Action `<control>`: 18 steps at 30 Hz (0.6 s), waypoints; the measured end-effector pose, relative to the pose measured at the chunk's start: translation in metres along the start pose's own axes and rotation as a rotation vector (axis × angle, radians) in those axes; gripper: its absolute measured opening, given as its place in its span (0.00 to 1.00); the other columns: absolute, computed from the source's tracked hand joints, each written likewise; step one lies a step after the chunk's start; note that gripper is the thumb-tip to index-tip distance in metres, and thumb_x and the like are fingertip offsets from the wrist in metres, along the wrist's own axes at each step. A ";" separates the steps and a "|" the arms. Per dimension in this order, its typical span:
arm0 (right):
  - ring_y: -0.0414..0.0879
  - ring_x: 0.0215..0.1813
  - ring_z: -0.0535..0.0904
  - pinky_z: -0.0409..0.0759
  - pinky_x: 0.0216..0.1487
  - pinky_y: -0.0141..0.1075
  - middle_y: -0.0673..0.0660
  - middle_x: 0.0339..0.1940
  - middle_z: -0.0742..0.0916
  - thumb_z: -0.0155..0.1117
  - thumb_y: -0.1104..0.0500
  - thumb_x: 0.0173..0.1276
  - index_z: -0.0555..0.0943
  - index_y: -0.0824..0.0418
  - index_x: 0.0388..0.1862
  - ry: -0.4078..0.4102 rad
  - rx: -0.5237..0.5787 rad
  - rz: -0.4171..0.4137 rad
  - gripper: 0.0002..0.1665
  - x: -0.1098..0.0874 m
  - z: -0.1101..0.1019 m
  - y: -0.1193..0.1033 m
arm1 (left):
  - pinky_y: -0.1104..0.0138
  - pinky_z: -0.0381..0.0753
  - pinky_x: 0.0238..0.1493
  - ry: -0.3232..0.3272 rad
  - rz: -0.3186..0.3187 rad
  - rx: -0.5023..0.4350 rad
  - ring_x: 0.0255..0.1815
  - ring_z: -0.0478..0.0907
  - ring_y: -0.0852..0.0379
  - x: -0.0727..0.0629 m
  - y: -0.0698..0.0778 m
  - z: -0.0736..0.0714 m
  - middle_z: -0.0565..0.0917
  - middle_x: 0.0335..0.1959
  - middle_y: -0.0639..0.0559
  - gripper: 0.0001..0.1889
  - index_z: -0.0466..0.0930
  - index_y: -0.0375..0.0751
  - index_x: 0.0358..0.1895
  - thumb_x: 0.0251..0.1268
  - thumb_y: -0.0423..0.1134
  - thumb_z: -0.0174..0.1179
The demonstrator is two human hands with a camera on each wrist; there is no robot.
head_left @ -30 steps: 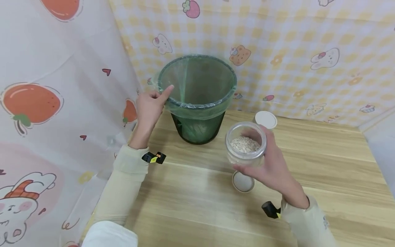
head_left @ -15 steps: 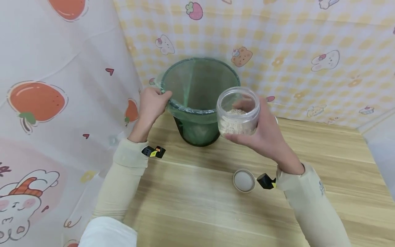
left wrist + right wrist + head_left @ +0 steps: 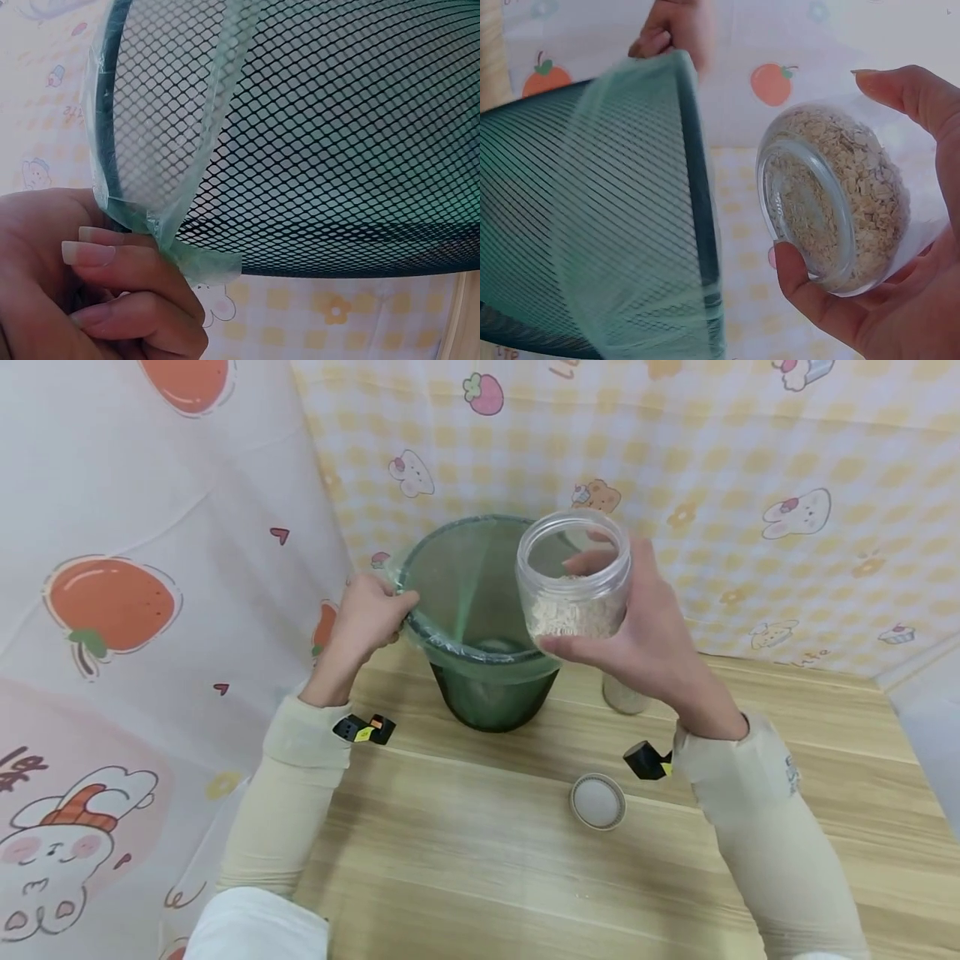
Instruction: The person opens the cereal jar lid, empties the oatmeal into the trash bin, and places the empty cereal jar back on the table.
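Observation:
A black mesh trash bin (image 3: 491,703) lined with a thin green bag stands against the back cloth. At its left rim my left hand (image 3: 367,620) grips the edge, thumb over the top; in the left wrist view the curled fingers (image 3: 142,315) lie by the gathered green trash bag (image 3: 206,264). My right hand (image 3: 660,639) holds a clear, wide-mouthed jar (image 3: 573,610) from its right side, raised by the bin's right rim. Rolled oats (image 3: 866,180) lie in the jar, which is uncovered and slightly tilted. The right wrist view shows its base beside the bin.
A small round lid-like disc (image 3: 597,802) with a patterned rim lies on the wooden table (image 3: 465,852). Partly hidden behind my right hand stands another clear container (image 3: 625,695). Printed cloths hang at the back (image 3: 727,527) and the left (image 3: 247,468).
The jar has risen from above the table to the bin's right rim in my right hand. My left thumb has come down over the rim, and the bin appears lower in view.

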State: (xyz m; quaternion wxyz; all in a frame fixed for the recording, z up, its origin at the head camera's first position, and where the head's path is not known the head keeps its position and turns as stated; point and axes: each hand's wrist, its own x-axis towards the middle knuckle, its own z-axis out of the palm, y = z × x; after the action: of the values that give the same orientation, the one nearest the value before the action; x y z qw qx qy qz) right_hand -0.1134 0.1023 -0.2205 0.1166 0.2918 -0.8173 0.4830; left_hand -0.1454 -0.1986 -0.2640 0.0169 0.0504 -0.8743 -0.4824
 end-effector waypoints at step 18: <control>0.46 0.53 0.73 0.70 0.55 0.37 0.61 0.53 0.76 0.82 0.61 0.40 0.59 0.61 0.67 0.038 -0.012 -0.052 0.57 0.044 0.038 0.013 | 0.68 0.53 0.13 -0.039 0.091 0.041 0.06 0.55 0.60 -0.009 0.001 0.005 0.58 0.05 0.56 0.23 0.57 0.44 0.08 0.60 0.37 0.53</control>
State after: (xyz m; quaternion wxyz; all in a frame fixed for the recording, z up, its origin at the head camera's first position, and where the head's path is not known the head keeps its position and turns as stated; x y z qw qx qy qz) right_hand -0.1529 0.0580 -0.2281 0.1466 0.3029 -0.8100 0.4802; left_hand -0.1365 -0.1929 -0.2656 0.0207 0.0016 -0.8855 -0.4642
